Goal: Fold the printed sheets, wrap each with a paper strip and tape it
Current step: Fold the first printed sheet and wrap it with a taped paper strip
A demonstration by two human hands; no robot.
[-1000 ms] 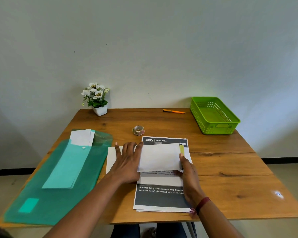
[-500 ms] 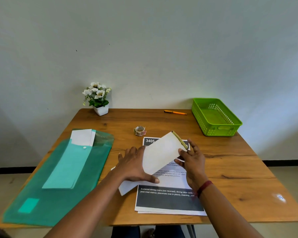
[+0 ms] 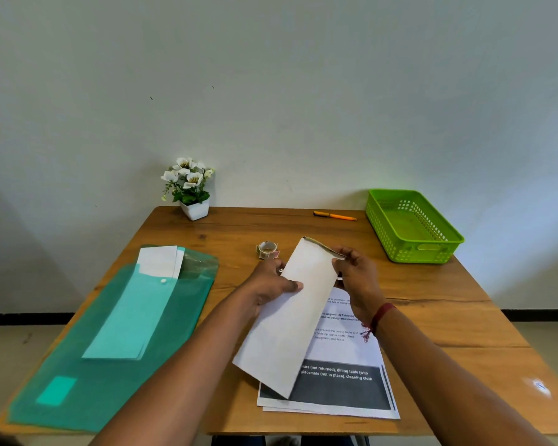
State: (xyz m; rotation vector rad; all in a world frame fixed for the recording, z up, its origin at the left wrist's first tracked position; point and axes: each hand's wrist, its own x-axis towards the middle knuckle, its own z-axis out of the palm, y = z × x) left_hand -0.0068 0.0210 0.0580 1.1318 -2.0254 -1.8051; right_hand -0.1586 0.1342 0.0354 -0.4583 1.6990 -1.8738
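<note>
Above the middle of the surface (image 3: 448, 310) you hold one folded sheet (image 3: 290, 317) clear of the wood, with its long axis running from 7 o'clock to 1 o'clock. Your left hand (image 3: 268, 284) grips its left edge, thumb on the blank top face and fingers underneath. Your right hand (image 3: 358, 278) pinches the far corner at 1 o'clock, where the printed inner edge shows. So both grips are clamped on that one sheet. Holding it in the air like this probably lets you check that the edges line up, and it leaves the sheet free for a strip to pass around it.

The stack of printed sheets (image 3: 345, 381) lies right under it, at 6 o'clock and close to you, so the next one is easy to take. At least two edges show at its near end, but I cannot tell the full count. One tape roll (image 3: 267, 250) sits at 12 o'clock, just beyond your left hand and handy for sealing.

One green translucent folder (image 3: 110, 333) lies at 9 o'clock. It holds the paper strips (image 3: 160, 260), whose white ends stick out of its mouth so you can pull one. A few layered edges show, and that number is also unclear. One green basket (image 3: 422, 252) waits at 2 o'clock, likely for finished bundles. One orange pen (image 3: 334, 216) lies at 1 o'clock and one potted flower (image 3: 190, 188) stands at 11 o'clock, both by the wall and out of the way.
</note>
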